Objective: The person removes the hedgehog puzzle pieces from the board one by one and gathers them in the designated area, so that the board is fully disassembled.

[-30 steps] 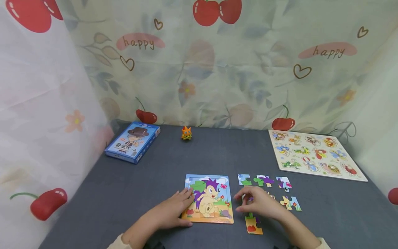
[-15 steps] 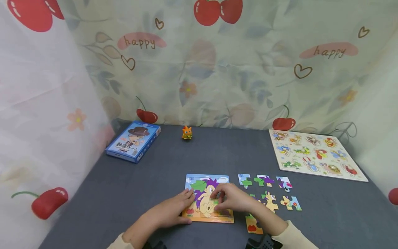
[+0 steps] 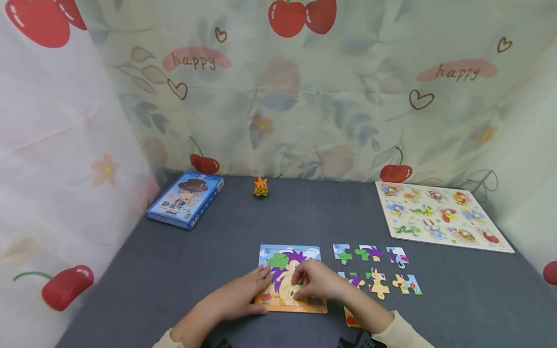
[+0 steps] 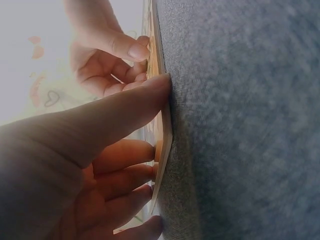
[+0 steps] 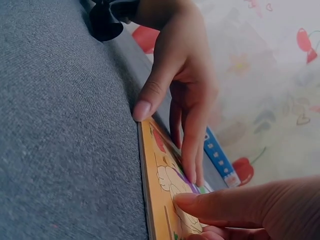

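Note:
A square hedgehog jigsaw puzzle (image 3: 300,308) with an orange lower border lies on the dark cloth. My left hand (image 3: 241,292) rests along its left side, fingers extended over the picture. In the left wrist view the left thumb (image 4: 145,95) touches the board's edge. Over the lower middle of the picture, my right hand (image 3: 319,280) has curled fingers. The right wrist view shows its thumb and fingertips pinching at a pale yellow puzzle piece (image 5: 186,217); this piece appears level with the board. The right hand covers part of the hedgehog.
Several loose puzzle pieces (image 3: 378,285) lie in rows right of the board, one partly behind the right forearm. A wooden insect board (image 3: 444,217) lies at the back right. A blue box (image 3: 184,198) and a small orange toy (image 3: 261,187) stand farther back.
My right hand has moved left from the loose pieces onto the puzzle board, uncovering a purple and green piece in the second row. The left hand stays where it was.

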Motion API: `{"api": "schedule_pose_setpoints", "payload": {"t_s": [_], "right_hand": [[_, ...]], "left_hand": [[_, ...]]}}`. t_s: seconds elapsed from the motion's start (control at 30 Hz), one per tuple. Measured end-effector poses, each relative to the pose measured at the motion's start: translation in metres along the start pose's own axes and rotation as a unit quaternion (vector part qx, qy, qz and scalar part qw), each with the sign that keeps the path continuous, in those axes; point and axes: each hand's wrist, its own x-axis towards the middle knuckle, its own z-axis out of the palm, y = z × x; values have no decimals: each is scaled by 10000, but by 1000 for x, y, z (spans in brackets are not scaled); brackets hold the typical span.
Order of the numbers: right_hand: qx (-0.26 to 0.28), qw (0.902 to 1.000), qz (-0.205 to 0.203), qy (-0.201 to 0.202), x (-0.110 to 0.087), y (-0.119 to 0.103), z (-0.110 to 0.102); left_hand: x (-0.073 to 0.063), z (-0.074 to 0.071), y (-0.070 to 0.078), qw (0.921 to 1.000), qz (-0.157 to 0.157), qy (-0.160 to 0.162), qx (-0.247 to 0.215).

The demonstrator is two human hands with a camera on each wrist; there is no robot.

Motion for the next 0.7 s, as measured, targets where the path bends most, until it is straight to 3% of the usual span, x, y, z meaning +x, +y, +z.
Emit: {"api": "schedule_pose_setpoints", "payload": {"t_s": [0.37,0.7], "right_hand": [[144,9999,32,-18,-1,1,2],[801,9965,45,-246,-5,8,2]], "left_hand": [[0,1,0,9999,-72,-38,-66],[3,1,0,9996,-197,-144,-110]]}}
